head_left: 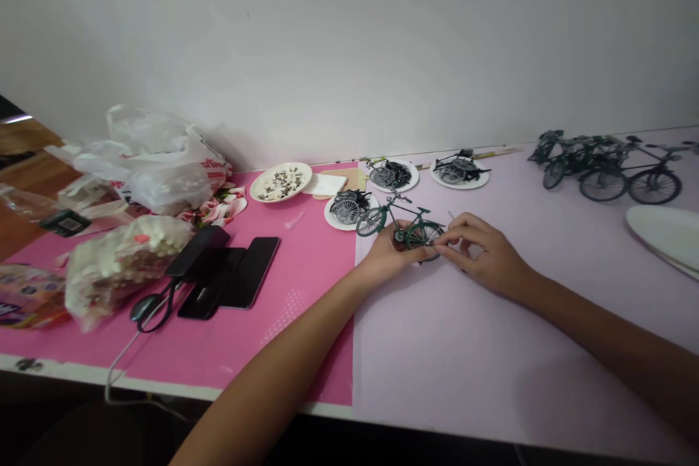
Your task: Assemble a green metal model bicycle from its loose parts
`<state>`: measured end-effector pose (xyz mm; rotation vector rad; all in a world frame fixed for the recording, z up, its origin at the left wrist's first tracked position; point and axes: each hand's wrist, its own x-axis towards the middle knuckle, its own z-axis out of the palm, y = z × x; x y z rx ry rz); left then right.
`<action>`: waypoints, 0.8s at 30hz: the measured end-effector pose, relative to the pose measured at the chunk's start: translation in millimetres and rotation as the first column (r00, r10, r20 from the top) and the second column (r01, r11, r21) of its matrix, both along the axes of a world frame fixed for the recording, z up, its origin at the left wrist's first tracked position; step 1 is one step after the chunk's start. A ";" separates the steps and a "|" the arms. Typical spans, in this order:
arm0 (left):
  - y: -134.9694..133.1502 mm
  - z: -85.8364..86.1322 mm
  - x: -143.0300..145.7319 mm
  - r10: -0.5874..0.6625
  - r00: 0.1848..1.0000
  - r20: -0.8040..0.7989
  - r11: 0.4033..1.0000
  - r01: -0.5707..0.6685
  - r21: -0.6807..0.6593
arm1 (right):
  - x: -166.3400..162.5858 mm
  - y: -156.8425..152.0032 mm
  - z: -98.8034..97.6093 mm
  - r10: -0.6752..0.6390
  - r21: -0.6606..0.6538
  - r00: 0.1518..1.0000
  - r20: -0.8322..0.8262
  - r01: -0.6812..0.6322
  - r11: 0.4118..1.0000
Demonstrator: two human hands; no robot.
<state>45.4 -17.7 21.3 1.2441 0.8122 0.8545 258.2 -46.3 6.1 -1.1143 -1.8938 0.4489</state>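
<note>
A green model bicycle (401,224) is held just above the lilac part of the table, its front wheel pointing left. My left hand (389,255) grips it low near the pedals and rear wheel, with the thumb laid along the bottom. The fingertips of my right hand (480,247) are pinched together at the rear wheel's hub. A thin light stick shows above the right fingers; whatever is between the fingertips is too small to make out. Behind the bicycle stands a white plate (329,215) of dark wheels and small parts.
More part plates (460,182) stand along the wall, beside a bowl of small pieces (281,182). Finished-looking model bicycles (603,171) and white oval plates (663,229) are at right. Left lie phones (248,273), a cable, a bag of pieces (120,258) and a plastic bag (153,164).
</note>
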 end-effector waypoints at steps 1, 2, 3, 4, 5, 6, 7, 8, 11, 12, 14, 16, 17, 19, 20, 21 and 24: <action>-0.3 0.3 0.0 0.001 1.000 0.003 1.000 -0.001 0.005 | 0.1 0.0 -0.2 -0.001 0.001 1.000 0.003 0.001 1.000; -0.5 0.5 0.0 0.005 1.000 0.000 1.000 -0.005 0.009 | 0.2 0.1 -0.3 -0.001 0.003 1.000 0.009 0.001 1.000; -0.7 0.7 0.1 0.005 1.000 -0.006 1.000 -0.005 0.011 | 0.1 0.1 -0.5 -0.001 0.006 1.000 0.013 0.001 1.000; -0.8 0.8 0.2 0.008 1.000 -0.006 1.000 -0.008 0.009 | 0.0 0.1 -0.4 0.001 0.010 1.000 0.016 -0.001 1.000; -0.7 0.6 0.3 0.009 1.000 -0.002 1.000 -0.009 0.006 | -0.2 0.0 -0.2 0.004 0.016 1.000 0.017 -0.004 1.000; -0.6 0.2 0.4 0.010 1.000 0.005 1.000 -0.010 0.000 | -0.5 -0.1 0.4 0.005 0.022 1.000 0.016 -0.005 1.000; -0.3 -0.2 0.5 0.012 1.000 0.013 1.000 -0.012 -0.009 | -0.8 -0.3 1.4 0.004 0.029 1.000 0.009 -0.004 1.000; 0.1 -0.7 0.6 0.017 1.000 0.019 1.000 -0.017 -0.017 | -1.0 -0.6 2.8 0.002 0.038 1.000 0.000 -0.002 0.999; 0.8 -2.1 1.4 0.058 0.998 0.020 0.998 -0.058 -0.014 | 0.2 -0.9 7.8 -0.046 0.075 0.998 -0.039 0.049 0.996; 0.8 -2.6 1.9 0.079 0.997 0.019 0.997 -0.079 -0.008 | 1.6 -0.5 9.1 -0.085 0.090 0.995 -0.058 0.090 0.992; 0.9 -4.0 3.1 0.129 0.991 0.028 0.992 -0.128 -0.014 | 6.0 1.9 10.2 -0.191 0.120 0.974 -0.119 0.205 0.971; 1.3 -6.3 4.6 0.189 0.980 0.056 0.981 -0.186 -0.046 | 12.4 6.4 8.5 -0.299 0.135 0.928 -0.223 0.333 0.933; 1.8 -7.5 5.2 0.217 0.973 0.076 0.975 -0.212 -0.068 | 15.9 9.2 6.9 -0.340 0.131 0.897 -0.282 0.387 0.913; 3.5 -9.4 6.0 0.262 0.956 0.129 0.962 -0.248 -0.115 | 22.3 14.9 2.6 -0.386 0.092 0.842 -0.377 0.449 0.889; 4.6 -9.6 5.8 0.278 0.947 0.160 0.956 -0.258 -0.140 | 24.8 17.3 0.5 -0.395 0.073 0.824 -0.406 0.460 0.885; 5.9 -9.2 5.1 0.297 0.936 0.190 0.949 -0.268 -0.165 | 26.7 19.2 -1.5 -0.397 0.056 0.816 -0.420 0.460 0.886; 10.0 -4.7 0.1 0.366 0.898 0.243 0.919 -0.309 -0.244 | 28.6 21.1 -4.4 -0.384 0.030 0.836 -0.392 0.429 0.903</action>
